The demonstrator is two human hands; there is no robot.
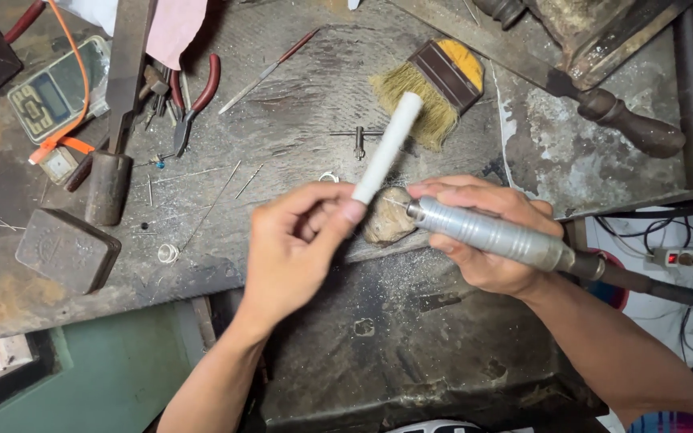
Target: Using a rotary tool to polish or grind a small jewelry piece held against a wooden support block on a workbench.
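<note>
Head view: we take the worn bench peg [388,215] at the middle of the bench [298,120] as our landmark. The left hand [302,240] sits just left of the peg, fingers closed around the lower end of a white rod [387,148], which slants up and to the right above the peg. The right hand [487,236] lies just right of the peg, wrapped shut around a silver rotary handpiece [491,234] whose fine tip points left and meets the rod's lower end at the peg; whether a small piece is pinched there we cannot tell. A dark flexible shaft [659,287] runs off to the right of the handpiece. Above the peg we note a bristle brush [435,88] with a yellow and brown handle, and a small key-like tool [358,140] beside the rod. Up and left of the peg lie red-handled pliers [194,100] and a thin needle file [266,72]; well to the left stand a hammer [118,120], a dark metal block [66,248] and a pocket scale [54,88]. Two small metal rings [168,253] rest left of the peg
</note>
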